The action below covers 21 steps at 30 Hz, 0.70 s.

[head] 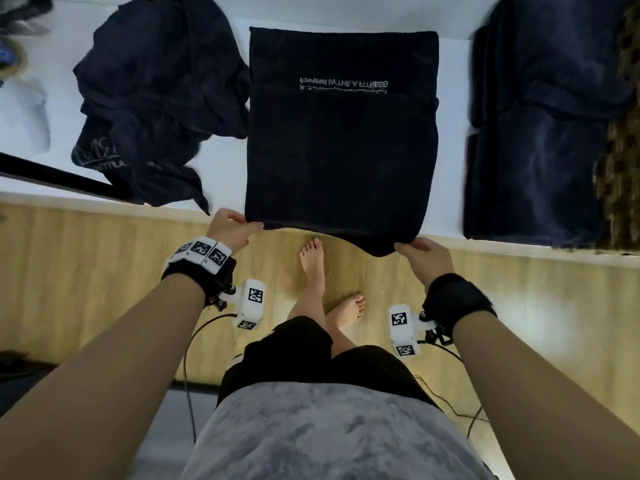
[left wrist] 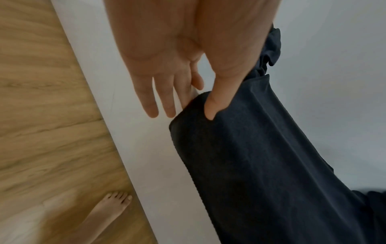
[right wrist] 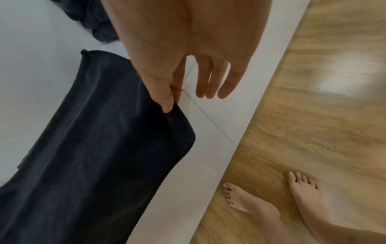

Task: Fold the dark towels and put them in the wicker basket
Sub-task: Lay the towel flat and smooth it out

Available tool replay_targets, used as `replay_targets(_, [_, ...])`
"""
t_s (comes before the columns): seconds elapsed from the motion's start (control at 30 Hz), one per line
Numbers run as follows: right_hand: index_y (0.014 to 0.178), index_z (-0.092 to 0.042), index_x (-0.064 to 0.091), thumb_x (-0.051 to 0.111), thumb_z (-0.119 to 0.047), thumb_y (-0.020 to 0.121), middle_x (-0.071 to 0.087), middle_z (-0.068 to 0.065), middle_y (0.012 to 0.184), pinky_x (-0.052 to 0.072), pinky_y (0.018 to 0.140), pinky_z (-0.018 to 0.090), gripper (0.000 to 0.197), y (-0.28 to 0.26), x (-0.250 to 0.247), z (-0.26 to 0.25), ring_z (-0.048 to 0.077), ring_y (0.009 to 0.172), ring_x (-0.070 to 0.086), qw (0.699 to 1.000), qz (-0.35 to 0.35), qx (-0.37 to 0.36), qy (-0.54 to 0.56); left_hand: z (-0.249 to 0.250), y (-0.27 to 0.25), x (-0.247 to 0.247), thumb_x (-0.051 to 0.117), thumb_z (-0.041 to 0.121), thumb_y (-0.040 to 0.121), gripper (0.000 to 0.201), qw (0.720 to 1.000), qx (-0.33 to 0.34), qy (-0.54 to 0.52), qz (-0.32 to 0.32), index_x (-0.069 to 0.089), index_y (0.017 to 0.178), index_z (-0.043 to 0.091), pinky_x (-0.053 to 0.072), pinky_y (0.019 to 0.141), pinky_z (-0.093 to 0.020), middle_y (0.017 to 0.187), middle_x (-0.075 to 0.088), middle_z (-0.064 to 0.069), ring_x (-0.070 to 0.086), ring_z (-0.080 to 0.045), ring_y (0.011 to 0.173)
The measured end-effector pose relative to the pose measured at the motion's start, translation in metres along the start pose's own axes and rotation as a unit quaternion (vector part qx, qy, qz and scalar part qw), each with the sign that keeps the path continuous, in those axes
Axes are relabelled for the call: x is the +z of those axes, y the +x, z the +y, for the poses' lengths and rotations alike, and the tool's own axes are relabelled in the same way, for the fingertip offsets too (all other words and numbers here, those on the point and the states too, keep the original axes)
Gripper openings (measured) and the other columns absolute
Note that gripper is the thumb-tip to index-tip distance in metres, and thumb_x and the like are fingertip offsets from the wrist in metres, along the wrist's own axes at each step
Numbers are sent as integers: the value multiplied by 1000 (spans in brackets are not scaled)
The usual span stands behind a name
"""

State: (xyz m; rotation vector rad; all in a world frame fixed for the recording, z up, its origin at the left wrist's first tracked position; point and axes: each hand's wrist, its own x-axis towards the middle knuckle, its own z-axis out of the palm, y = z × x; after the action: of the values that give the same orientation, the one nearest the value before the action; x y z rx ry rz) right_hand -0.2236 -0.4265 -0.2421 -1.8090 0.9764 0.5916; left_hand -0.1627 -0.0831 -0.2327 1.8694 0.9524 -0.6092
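A dark towel [head: 341, 143] with white lettering lies partly folded on the white table [head: 225, 161], its near edge hanging past the table's front. My left hand [head: 235, 226] pinches the near left corner of the towel [left wrist: 261, 156] between thumb and index finger, the other fingers straight. My right hand [head: 415, 249] pinches the near right corner of the towel [right wrist: 94, 140] the same way. A crumpled heap of dark towels [head: 156, 91] lies at the left. Folded dark towels [head: 540, 126] sit stacked at the right, against the wicker basket [head: 620, 161].
A black bar [head: 62, 178] crosses the table's left front corner. Pale objects [head: 24, 109] lie at the far left. Below the table edge is wooden floor [head: 86, 271] with my bare feet [head: 313, 265]. Cables hang from the wrist cameras.
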Motion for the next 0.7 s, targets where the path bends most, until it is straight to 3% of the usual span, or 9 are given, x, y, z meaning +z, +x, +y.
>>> replay_targets(0.1, [73,-20,67,72,-29,76,65,-10,77,44,71,24,11,-5,3,-4,12,78,58,999,-4,-6,49,-1,-5,7,78,19,79,32,994,52,99,-4,47,83,13,45,76,-31,87,54,-6,54,-21,83])
replay_targets(0.17, [75,-14,60,66,-26,75,57,0,78,42,73,32,13,-10,1,-10,18,77,52,996,-10,-3,84,-4,-9,8,75,25,81,34,987,69,142,21,44,78,13,39,73,-28,80,52,-2,53,-21,81])
replay_targets(0.23, [80,-12,55,62,-22,72,52,7,82,44,74,36,14,-16,-4,-18,22,80,51,990,-24,4,140,-6,-14,8,71,27,85,31,987,71,140,39,44,80,14,41,76,-29,79,54,-3,56,-25,86])
replay_targets(0.33, [83,-11,54,65,-14,80,59,12,87,59,68,35,12,-26,-11,-28,27,81,63,977,-30,7,213,-5,-25,2,67,23,89,25,998,53,36,22,46,95,11,52,90,-49,107,63,-23,62,-37,104])
replay_targets(0.4, [90,-15,54,71,-14,84,64,11,96,57,57,31,17,-32,-17,-36,25,79,69,975,-10,-17,219,0,-33,-6,69,17,88,24,997,64,-11,35,47,94,16,53,88,-56,113,63,-25,63,-39,105])
replay_targets(0.47, [98,-24,57,74,-22,85,63,7,99,52,50,25,22,-37,-25,-43,20,66,70,977,3,-56,206,7,-42,-12,72,9,85,27,992,95,-60,53,49,88,23,57,81,-55,113,65,-19,64,-36,105])
replay_targets(0.57, [103,-24,67,73,-26,87,61,4,89,48,47,21,17,-43,-35,-57,13,50,63,972,7,-110,205,22,-52,-20,72,3,85,23,976,145,-153,51,58,86,21,61,61,-37,110,68,-5,64,-21,107])
replay_targets(0.7, [90,-11,72,68,-22,91,70,9,86,53,54,20,11,-44,-44,-86,14,61,70,956,-15,-98,276,49,-59,-29,60,-9,89,12,926,135,-352,-21,63,87,2,59,74,-30,89,74,-11,71,-22,92])
